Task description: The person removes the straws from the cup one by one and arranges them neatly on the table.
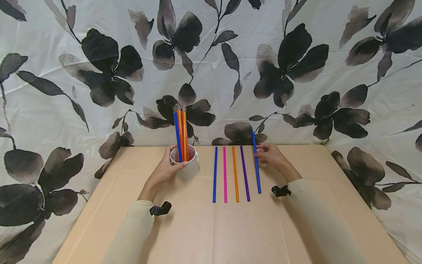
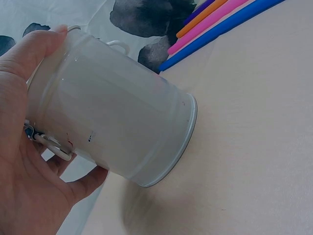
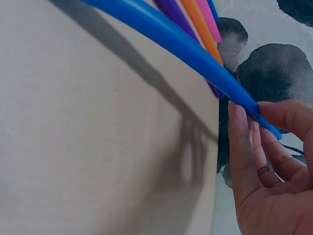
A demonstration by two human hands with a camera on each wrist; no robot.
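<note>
My left hand [image 1: 163,168] grips a small white metal bucket [image 1: 189,171], its thumb and fingers round the sides near the rim. In the left wrist view the bucket [image 2: 112,107] appears tilted, with a wire handle at its side. A bunch of blue, orange and red straws [image 1: 182,134] stands in it. Between thumb and fingertips, my right hand [image 1: 273,157] pinches a blue straw [image 1: 256,167] near its far end. That straw [image 3: 166,36] is apart from its shadow on the table. Left of it lie another blue straw [image 1: 215,176], a pink one [image 1: 225,176], an orange one [image 1: 235,176] and a purple one [image 1: 245,176].
The light wooden table [image 1: 184,227] ends at the back against a white cloth [image 1: 230,91] with dark flowers. Side by side, the lying straws point away from me between the bucket and my right hand. A black camera band [image 1: 160,209] sits on each wrist.
</note>
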